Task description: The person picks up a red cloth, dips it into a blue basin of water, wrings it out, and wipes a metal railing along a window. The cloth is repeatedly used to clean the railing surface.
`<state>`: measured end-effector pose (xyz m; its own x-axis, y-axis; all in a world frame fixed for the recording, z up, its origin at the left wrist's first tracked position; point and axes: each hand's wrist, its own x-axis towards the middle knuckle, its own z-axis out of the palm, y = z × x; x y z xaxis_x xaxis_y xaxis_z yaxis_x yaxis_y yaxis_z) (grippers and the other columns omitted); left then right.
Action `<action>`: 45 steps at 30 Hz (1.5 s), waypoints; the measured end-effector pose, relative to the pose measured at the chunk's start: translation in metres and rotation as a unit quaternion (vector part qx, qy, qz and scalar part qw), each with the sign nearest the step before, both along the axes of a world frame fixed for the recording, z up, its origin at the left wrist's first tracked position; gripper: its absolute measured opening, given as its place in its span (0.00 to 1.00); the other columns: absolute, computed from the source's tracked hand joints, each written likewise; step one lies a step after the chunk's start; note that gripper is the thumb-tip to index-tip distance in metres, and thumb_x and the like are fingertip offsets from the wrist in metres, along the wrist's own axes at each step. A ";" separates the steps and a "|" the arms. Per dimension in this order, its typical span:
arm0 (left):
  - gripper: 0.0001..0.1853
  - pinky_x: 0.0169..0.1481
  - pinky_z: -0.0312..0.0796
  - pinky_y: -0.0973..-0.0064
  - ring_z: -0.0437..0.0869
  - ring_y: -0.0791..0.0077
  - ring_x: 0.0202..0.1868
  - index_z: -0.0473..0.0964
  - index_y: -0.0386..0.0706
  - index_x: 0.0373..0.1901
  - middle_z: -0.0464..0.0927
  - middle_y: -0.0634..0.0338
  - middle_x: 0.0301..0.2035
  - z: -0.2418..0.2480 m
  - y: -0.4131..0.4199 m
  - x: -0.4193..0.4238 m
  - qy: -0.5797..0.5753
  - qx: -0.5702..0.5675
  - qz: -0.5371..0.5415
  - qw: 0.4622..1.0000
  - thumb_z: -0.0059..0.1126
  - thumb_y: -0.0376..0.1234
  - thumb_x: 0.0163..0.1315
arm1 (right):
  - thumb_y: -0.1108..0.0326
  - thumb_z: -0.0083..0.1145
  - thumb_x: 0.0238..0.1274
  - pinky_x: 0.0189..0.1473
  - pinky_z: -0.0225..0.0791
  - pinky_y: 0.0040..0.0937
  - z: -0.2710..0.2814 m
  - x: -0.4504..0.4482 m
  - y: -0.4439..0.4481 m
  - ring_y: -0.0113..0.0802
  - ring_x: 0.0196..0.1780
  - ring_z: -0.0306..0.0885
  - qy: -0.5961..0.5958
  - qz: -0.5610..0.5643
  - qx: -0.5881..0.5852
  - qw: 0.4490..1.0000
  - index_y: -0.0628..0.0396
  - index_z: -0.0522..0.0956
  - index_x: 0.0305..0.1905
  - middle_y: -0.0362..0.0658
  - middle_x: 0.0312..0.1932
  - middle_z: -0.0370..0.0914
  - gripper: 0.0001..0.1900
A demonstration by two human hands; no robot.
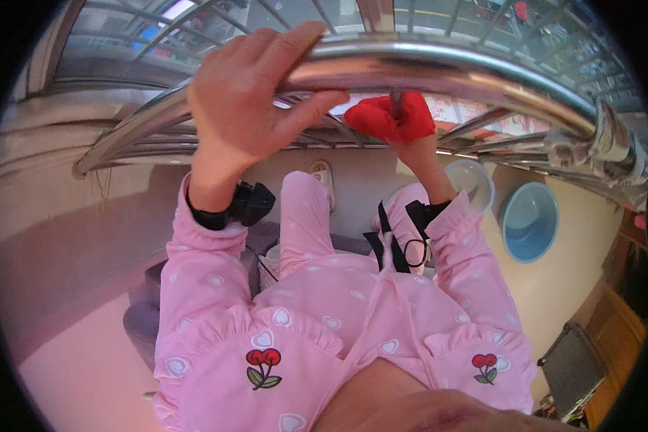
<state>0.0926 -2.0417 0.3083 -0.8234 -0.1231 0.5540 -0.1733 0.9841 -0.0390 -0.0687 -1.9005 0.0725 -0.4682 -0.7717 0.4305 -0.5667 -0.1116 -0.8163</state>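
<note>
A thick, shiny metal handrail (443, 67) curves across the view in front of me. My left hand (243, 92) grips it from above, fingers over the top and thumb along the near side. Lower and to the right, my right hand (413, 146) holds a red cloth (391, 116) around a thin upright bar (397, 102) beneath the rail. The cloth hides most of the fingers. Both wrists carry black straps, and the left one bears a black device (251, 204).
A pale translucent basin (470, 181) and a blue basin (530, 221) stand on the floor to the right. Window bars (453, 19) lie beyond the rail. Plastic wrapping (610, 140) covers the railing's right end. A purple-grey seat (146, 318) is at my left, and a dark folding chair (569, 367) at lower right.
</note>
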 end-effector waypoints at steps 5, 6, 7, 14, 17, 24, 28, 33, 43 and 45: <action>0.31 0.39 0.72 0.66 0.82 0.57 0.35 0.78 0.50 0.58 0.80 0.58 0.34 0.000 -0.010 -0.063 0.000 -0.036 0.012 0.999 0.71 0.51 0.53 | 0.63 0.67 0.54 0.46 0.73 0.41 -0.009 -0.064 -0.026 0.44 0.47 0.79 0.047 0.003 0.008 0.999 0.48 0.84 0.46 0.44 0.42 0.81 0.13; 0.30 0.40 0.73 0.66 0.83 0.60 0.36 0.78 0.51 0.57 0.80 0.59 0.35 -0.005 -0.016 -0.086 0.006 -0.053 0.019 0.998 0.69 0.52 0.55 | 0.61 0.68 0.53 0.46 0.73 0.44 -0.019 -0.089 -0.030 0.46 0.48 0.79 0.048 -0.010 0.024 0.999 0.44 0.84 0.48 0.43 0.43 0.80 0.16; 0.28 0.41 0.74 0.67 0.83 0.62 0.38 0.78 0.51 0.57 0.80 0.61 0.36 -0.013 -0.020 -0.106 -0.009 -0.062 0.044 0.997 0.66 0.54 0.58 | 0.59 0.68 0.52 0.46 0.73 0.44 -0.031 -0.115 -0.033 0.47 0.49 0.79 0.108 0.005 -0.009 0.994 0.45 0.84 0.47 0.44 0.43 0.81 0.16; 0.22 0.53 0.75 0.68 0.84 0.66 0.45 0.76 0.39 0.59 0.81 0.57 0.45 -0.054 -0.048 -0.141 0.311 0.409 -0.144 0.846 0.54 0.45 0.73 | 0.60 0.68 0.52 0.53 0.73 0.41 -0.048 -0.161 -0.045 0.51 0.51 0.81 0.151 -0.035 0.087 0.984 0.58 0.82 0.47 0.51 0.45 0.83 0.19; 0.26 0.60 0.74 0.63 0.81 0.63 0.53 0.71 0.37 0.62 0.77 0.49 0.53 -0.049 -0.077 -0.157 0.408 0.656 -0.340 0.537 0.43 0.49 0.76 | 0.61 0.66 0.51 0.49 0.74 0.46 -0.008 -0.173 -0.061 0.55 0.51 0.80 0.161 -0.065 -0.084 0.981 0.52 0.83 0.50 0.52 0.45 0.83 0.19; 0.35 0.62 0.70 0.56 0.76 0.57 0.59 0.63 0.41 0.68 0.73 0.51 0.58 -0.047 -0.115 -0.168 0.427 0.775 -0.318 0.340 0.49 0.55 0.69 | 0.57 0.66 0.52 0.54 0.67 0.48 0.114 -0.152 0.007 0.53 0.54 0.75 0.352 -0.138 -0.272 0.885 0.53 0.80 0.54 0.49 0.50 0.81 0.24; 0.33 0.61 0.70 0.58 0.75 0.58 0.60 0.64 0.44 0.69 0.73 0.54 0.59 -0.044 -0.123 -0.165 0.424 0.774 -0.283 0.375 0.49 0.54 0.69 | 0.51 0.66 0.51 0.57 0.59 0.50 0.166 -0.160 0.013 0.49 0.56 0.72 0.520 -0.242 -0.135 0.808 0.53 0.79 0.49 0.46 0.48 0.77 0.23; 0.28 0.54 0.75 0.65 0.82 0.63 0.50 0.74 0.44 0.61 0.81 0.56 0.50 -0.063 -0.138 -0.171 0.367 0.735 -0.285 0.494 0.59 0.50 0.65 | 0.55 0.68 0.50 0.62 0.59 0.51 0.164 -0.165 -0.041 0.46 0.59 0.72 0.579 -0.209 -0.065 0.786 0.56 0.76 0.52 0.47 0.51 0.76 0.26; 0.26 0.55 0.73 0.77 0.83 0.73 0.48 0.79 0.41 0.54 0.83 0.54 0.47 -0.084 -0.045 -0.193 0.150 0.509 -0.048 0.846 0.73 0.42 0.56 | 0.57 0.65 0.53 0.58 0.67 0.49 0.182 -0.145 -0.051 0.50 0.57 0.76 0.559 -0.134 -0.104 0.811 0.56 0.75 0.57 0.50 0.50 0.78 0.27; 0.15 0.42 0.78 0.69 0.85 0.69 0.35 0.83 0.37 0.43 0.86 0.56 0.33 -0.081 -0.054 -0.200 0.254 0.455 -0.074 0.850 0.68 0.36 0.60 | 0.55 0.69 0.50 0.67 0.61 0.50 0.180 -0.141 -0.036 0.57 0.63 0.70 0.490 -0.083 -0.111 0.861 0.58 0.71 0.62 0.57 0.60 0.72 0.35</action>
<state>-0.1071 -2.0958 0.2278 -0.5496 -0.6073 0.5737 0.1888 0.5786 0.7934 -0.2093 -1.9369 0.2521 0.1071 -0.5763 0.8102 -0.9942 -0.0542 0.0929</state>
